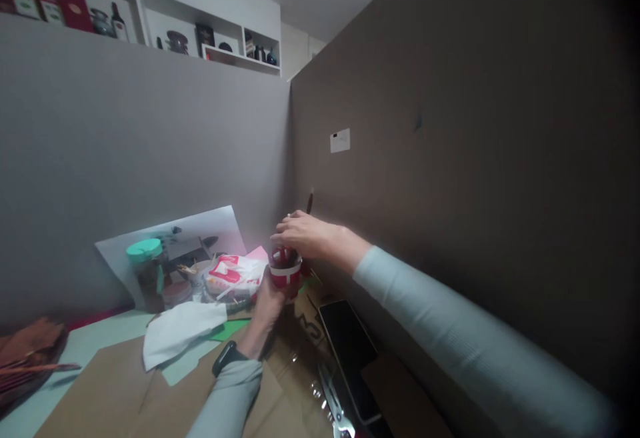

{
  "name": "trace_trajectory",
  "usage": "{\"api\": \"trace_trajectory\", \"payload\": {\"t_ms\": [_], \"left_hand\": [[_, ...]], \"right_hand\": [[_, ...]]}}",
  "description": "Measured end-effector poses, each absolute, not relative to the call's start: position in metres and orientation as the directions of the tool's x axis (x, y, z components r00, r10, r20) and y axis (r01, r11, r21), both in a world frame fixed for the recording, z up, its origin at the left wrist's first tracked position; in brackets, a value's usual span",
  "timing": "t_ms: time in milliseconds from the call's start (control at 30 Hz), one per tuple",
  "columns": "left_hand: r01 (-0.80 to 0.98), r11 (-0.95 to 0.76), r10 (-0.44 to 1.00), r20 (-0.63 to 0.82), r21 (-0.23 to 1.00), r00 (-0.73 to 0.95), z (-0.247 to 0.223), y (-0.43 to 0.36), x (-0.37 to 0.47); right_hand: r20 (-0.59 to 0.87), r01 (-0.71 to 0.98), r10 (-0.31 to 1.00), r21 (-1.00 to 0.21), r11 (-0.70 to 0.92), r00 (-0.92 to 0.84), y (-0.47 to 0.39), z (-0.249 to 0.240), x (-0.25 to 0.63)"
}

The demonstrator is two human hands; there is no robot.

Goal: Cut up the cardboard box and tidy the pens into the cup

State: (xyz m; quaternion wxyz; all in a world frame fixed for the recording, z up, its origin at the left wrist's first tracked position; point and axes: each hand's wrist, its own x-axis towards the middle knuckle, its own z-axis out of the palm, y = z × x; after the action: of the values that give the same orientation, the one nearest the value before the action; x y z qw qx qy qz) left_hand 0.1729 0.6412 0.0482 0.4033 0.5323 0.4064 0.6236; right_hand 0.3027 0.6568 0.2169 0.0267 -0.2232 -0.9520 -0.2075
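Note:
A red cup with white markings stands upright near the corner of the two partitions. Around its lower left side is my left hand, fingers wrapped on it, a dark watch on the wrist. Over the cup's rim reaches my right hand, its fingers bent downward above a red and white piece in the mouth of the cup. Whether those fingertips grip that piece is hidden. Just behind my right hand, a dark thin stick points up.
Left of the cup are a red and white packet, a jar with a turquoise lid and a white cloth or tissue. Scissors and a dark flat device lie at the front right. Brown cardboard covers the front.

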Motion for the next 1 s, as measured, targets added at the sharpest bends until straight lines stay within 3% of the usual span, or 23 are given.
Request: {"api": "trace_trajectory", "payload": {"t_ms": [267, 433, 533, 633, 833, 1000], "left_hand": [[0.034, -0.42, 0.88, 0.416, 0.907, -0.23, 0.045, 0.647, 0.175], [0.083, -0.465, 0.852, 0.471, 0.881, -0.227, 0.042, 0.639, 0.175], [0.102, -0.494, 0.84, 0.504, 0.863, -0.199, 0.046, 0.634, 0.177], [0.122, -0.514, 0.83, 0.529, 0.849, -0.177, 0.05, 0.629, 0.18], [0.189, -0.521, 0.817, 0.551, 0.832, -0.169, 0.052, 0.624, 0.183], [0.294, -0.55, 0.781, 0.606, 0.782, -0.15, 0.052, 0.625, 0.181]], "right_hand": [[0.622, 0.481, 0.351, 0.048, 0.875, -0.7, 0.641, 0.156, 0.326], [0.833, 0.472, 0.473, -0.307, 0.826, -0.286, 0.63, 0.121, 0.333], [0.768, 0.387, 0.64, -0.583, 0.714, -0.025, 0.626, 0.107, 0.334], [0.628, 0.24, 0.778, -0.757, 0.608, 0.01, 0.628, 0.099, 0.332], [0.531, -0.004, 0.817, -0.839, 0.544, -0.224, 0.624, 0.093, 0.323], [0.497, -0.095, 0.832, -0.867, 0.49, -0.245, 0.626, 0.089, 0.315]]}}
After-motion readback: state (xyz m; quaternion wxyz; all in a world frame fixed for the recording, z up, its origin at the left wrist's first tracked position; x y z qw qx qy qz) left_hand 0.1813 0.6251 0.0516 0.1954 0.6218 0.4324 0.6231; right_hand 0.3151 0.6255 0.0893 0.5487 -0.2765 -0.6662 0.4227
